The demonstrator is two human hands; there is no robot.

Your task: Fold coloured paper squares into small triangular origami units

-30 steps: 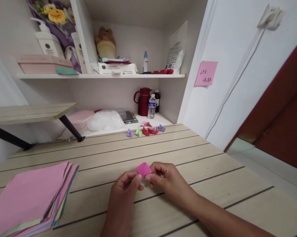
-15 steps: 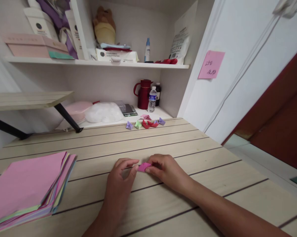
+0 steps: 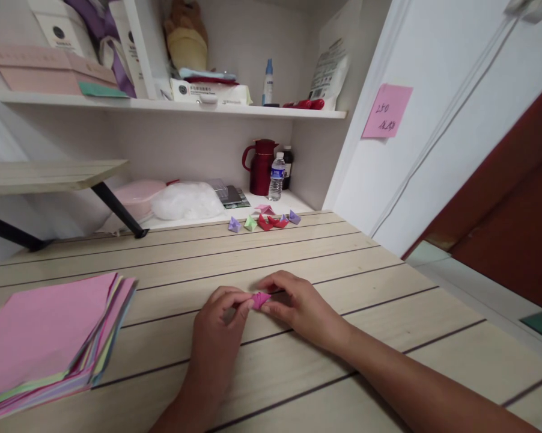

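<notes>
A small folded bright pink paper boat (image 3: 261,300) is held just over the wooden tabletop, in the middle of the view. My left hand (image 3: 221,319) pinches its left end between thumb and forefinger. On the other side my right hand (image 3: 300,307) has its thumb and forefinger apart around the boat's right tip. The right thumb is at the boat's lower edge; whether it touches I cannot tell. Farther back stand several small folded paper boats, among them a green one (image 3: 250,223), a red one (image 3: 277,222) and a purple one (image 3: 234,224).
A stack of coloured paper sheets (image 3: 50,331) lies at the left. Behind it stands a raised wooden shelf (image 3: 50,174) on black legs. A dark red jug (image 3: 261,168) and a water bottle (image 3: 276,177) stand at the back, beneath the white shelf (image 3: 208,108).
My left thumb and forefinger have closed on the paper boat's left end. My right fingers, which pinched its right end, have come apart.
</notes>
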